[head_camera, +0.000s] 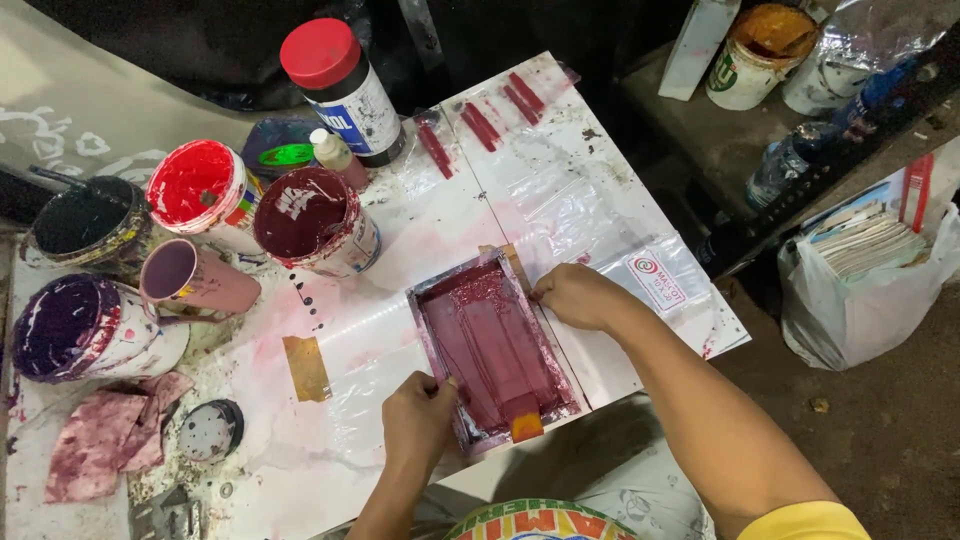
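A small rectangular printing screen (492, 345) coated in dark maroon ink lies flat on a white, plastic-covered board (560, 190). My left hand (418, 420) presses on the frame's near left edge, fingers curled over it. My right hand (575, 296) rests on the frame's far right edge, fingers bent down against it. A small orange-tipped squeegee (526, 424) sits in the ink at the near end of the screen. Several maroon printed stripes (482, 124) show on the plastic farther back.
Open paint tubs stand to the left: red (200, 185), maroon (312, 218), black (88, 222), purple (75, 328) and a pink cup (195, 280). A red-capped bottle (345, 85) stands behind them. A stained rag (110, 445) lies at the near left; bagged papers (865, 270) sit at the right.
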